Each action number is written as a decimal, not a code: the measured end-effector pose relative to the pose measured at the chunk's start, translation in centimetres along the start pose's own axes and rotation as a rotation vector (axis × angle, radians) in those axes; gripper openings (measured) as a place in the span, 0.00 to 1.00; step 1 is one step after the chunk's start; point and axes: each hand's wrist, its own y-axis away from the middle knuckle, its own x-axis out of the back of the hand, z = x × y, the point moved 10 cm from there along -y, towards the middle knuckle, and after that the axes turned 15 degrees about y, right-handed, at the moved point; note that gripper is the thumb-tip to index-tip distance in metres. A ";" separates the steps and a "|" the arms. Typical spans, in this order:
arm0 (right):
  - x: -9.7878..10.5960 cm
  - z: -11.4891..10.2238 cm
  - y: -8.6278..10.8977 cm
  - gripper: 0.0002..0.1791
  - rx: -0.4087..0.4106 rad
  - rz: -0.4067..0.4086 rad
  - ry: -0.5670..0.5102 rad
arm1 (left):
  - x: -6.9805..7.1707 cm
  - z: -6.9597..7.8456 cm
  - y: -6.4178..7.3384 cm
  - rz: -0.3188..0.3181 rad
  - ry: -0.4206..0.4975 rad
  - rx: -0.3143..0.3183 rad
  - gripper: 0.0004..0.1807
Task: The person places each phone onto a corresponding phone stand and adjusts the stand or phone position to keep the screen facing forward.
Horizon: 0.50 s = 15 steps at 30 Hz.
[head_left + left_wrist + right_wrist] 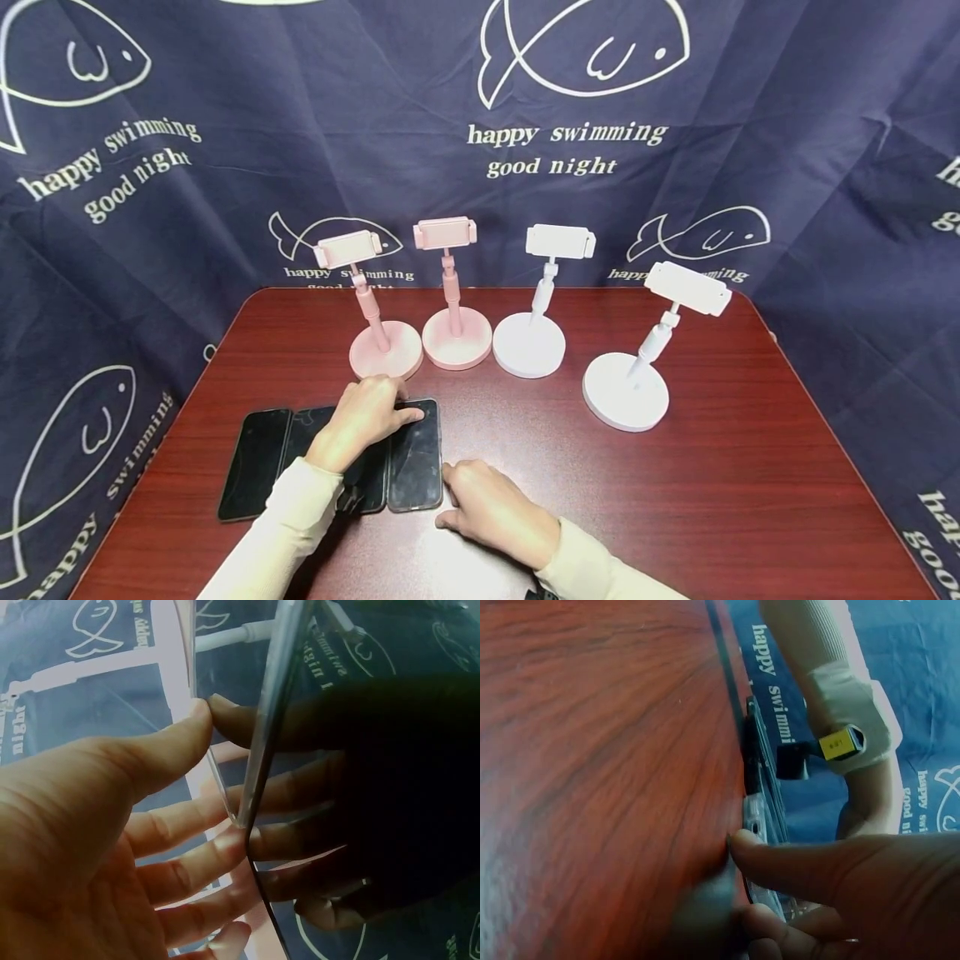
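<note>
Several dark phones lie screen up, side by side on the table. My left hand reaches over the row, covering part of its middle. Its thumb rests on the upper screen of the rightmost phone, and its other fingers extend around the top edge. In the left wrist view, the thumb meets its reflection in the glossy screen. My right hand is against that phone's right side, index fingertip at the edge and thumb low by the bottom corner. A clear case edge shows beside the right thumb in the right wrist view.
Behind the phones stand two pink phone stands and two white ones, each with a round base. A dark blue curtain with fish prints hangs behind the reddish wooden table.
</note>
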 end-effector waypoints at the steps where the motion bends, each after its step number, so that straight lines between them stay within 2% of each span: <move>1: 0.0 -0.1 0.0 0.17 -0.002 0.004 0.001 | 0.0 -0.1 0.0 -0.004 -0.001 0.010 0.16; 9: 0.6 -0.6 0.0 0.15 0.001 0.110 0.067 | -0.3 -0.5 -0.1 -0.021 -0.008 0.064 0.17; 15: 0.8 -0.4 0.3 0.16 -0.029 0.142 0.047 | -0.5 -0.1 -0.5 -0.029 -0.037 0.071 0.17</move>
